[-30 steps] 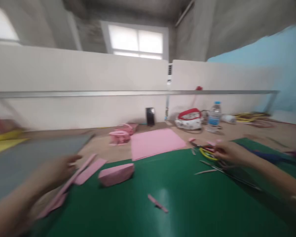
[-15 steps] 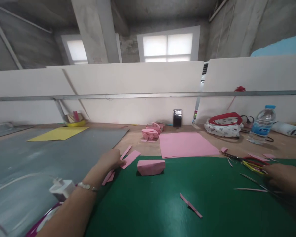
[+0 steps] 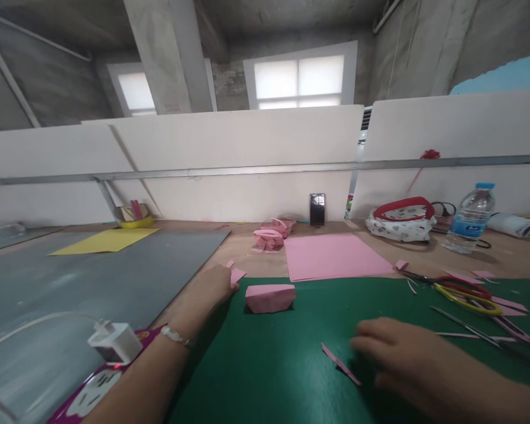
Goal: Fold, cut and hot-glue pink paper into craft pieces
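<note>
A: Where is the pink paper?
B: A folded pink piece (image 3: 270, 298) sits near the far edge of a glossy green mat (image 3: 247, 365). A thin pink strip (image 3: 341, 364) lies closer.
A: And the hands?
B: The left hand (image 3: 216, 285) reaches over pink scraps (image 3: 237, 275) by the mat's left edge, fingers bent downward; whether they grip, I cannot tell. The right hand (image 3: 397, 353), blurred, is beside the strip, fingers loosely curled, their undersides hidden.
A: What surrounds the mat?
B: A brown tabletop (image 3: 236, 244), with a smooth grey mat (image 3: 136, 277) to the left and a flat pink sheet (image 3: 335, 256) behind.
A: And the room?
B: A white partition (image 3: 229, 138) crossed by a metal rail (image 3: 247, 172), then bare concrete, a thick column (image 3: 159, 56) and a bright window (image 3: 298, 79).
</note>
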{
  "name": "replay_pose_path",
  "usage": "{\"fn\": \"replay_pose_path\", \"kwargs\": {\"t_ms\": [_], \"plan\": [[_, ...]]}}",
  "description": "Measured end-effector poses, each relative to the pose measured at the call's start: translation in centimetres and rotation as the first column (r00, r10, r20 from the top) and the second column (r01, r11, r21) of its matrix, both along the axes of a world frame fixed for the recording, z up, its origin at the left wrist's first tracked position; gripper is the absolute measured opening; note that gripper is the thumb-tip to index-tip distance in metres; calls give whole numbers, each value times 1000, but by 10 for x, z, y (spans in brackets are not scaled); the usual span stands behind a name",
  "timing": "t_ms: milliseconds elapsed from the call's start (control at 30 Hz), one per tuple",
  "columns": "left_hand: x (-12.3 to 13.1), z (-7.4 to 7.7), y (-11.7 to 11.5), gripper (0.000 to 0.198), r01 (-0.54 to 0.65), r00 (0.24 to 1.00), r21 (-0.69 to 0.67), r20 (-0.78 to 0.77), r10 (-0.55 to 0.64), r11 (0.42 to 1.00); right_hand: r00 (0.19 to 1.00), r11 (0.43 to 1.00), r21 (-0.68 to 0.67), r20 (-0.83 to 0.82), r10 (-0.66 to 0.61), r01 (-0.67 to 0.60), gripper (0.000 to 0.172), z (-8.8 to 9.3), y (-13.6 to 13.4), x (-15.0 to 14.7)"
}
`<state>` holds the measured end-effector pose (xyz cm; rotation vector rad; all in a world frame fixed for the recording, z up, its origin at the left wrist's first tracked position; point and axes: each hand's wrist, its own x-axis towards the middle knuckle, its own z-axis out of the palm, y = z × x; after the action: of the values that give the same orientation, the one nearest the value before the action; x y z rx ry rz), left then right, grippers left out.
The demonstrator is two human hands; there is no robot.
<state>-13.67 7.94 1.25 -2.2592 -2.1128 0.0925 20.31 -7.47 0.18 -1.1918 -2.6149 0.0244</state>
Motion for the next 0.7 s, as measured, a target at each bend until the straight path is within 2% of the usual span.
{"fn": "replay_pose_path", "kwargs": {"t_ms": [33, 67, 100, 133, 233, 300, 400, 500, 600, 700], "plan": [[0, -3, 2, 34, 2, 1000, 1, 0, -2, 1000, 984, 986, 16, 74, 163, -164, 36, -1, -1, -17], [-1, -5, 3, 34, 4, 1000, 2, -1, -4, 1000, 957, 963, 20, 119, 266, -270, 33, -4, 0, -31], [-2, -7, 4, 34, 3, 1000, 5, 0, -3, 1000, 926, 939, -5, 165, 339, -343, 33, -7, 4, -40], [-3, -8, 5, 34, 4, 1000, 8, 2, -4, 1000, 921, 937, -3, 182, 345, -351, 34, -11, 9, -45], [-5, -9, 7, 34, 0, 1000, 25, 23, -1, 1000, 967, 982, 49, 192, 168, -181, 37, -21, 26, -40], [-5, -9, 9, 34, -10, 999, 31, 51, 8, 999, 978, 993, 65, 193, 82, -96, 30, -20, 33, -28], [-5, -8, 14, 34, -62, 993, -21, 98, 64, 998, 976, 995, -8, 192, 102, -103, 26, -9, 26, -14], [-5, -7, 17, 33, -109, 983, -103, 136, 122, 989, 979, 991, -90, 166, 114, -100, 29, 7, 9, -11], [-5, -3, 14, 32, -112, 975, -146, 174, 137, 983, 992, 989, -146, 115, 57, -40, 32, 19, -3, -9], [-5, 2, 11, 32, -101, 971, -128, 205, 126, 987, 998, 979, -201, 43, -35, 43, 30, 24, -3, -3]]}}
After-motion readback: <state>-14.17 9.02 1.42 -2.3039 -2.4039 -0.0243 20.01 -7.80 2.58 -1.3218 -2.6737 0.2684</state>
